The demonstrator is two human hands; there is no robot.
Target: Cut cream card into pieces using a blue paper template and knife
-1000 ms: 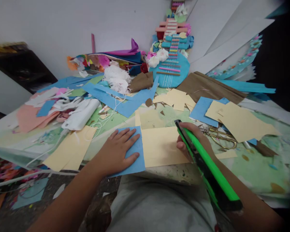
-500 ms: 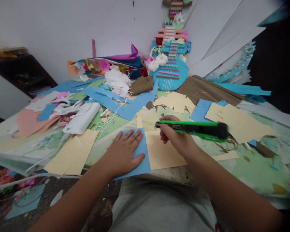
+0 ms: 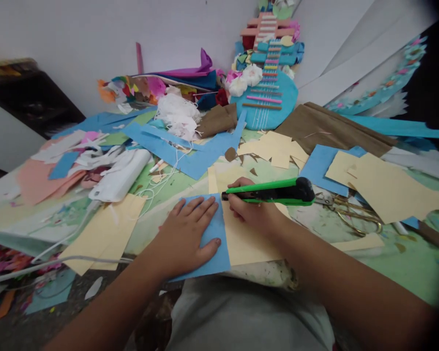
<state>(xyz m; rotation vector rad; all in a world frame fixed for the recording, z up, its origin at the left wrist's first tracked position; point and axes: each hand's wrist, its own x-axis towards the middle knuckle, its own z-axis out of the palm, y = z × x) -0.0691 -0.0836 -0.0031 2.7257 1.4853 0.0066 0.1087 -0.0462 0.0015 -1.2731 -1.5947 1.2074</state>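
Observation:
My left hand (image 3: pixel 190 234) lies flat with fingers spread on a blue sheet of paper (image 3: pixel 219 256) at the table's front edge. The blue sheet covers part of a cream sheet (image 3: pixel 249 246), which shows to its right. In my right hand (image 3: pixel 250 207) is a green and black utility knife (image 3: pixel 270 191), its front end close to the blue sheet's upper right corner. Whether the blade touches the paper, I cannot tell. A narrow cream strip (image 3: pixel 212 180) lies just beyond the sheets.
Gold-handled scissors (image 3: pixel 354 214) lie right of my right hand, near cream offcuts (image 3: pixel 388 187). At left are a white power bank (image 3: pixel 120 178) with a cable and more cream paper (image 3: pixel 106 234). A blue paper guitar (image 3: pixel 278 97) leans on the wall.
My right hand has moved left with the utility knife, bringing its front end to the blue sheet's corner. My left hand stays on the sheet. The view has shifted slightly.

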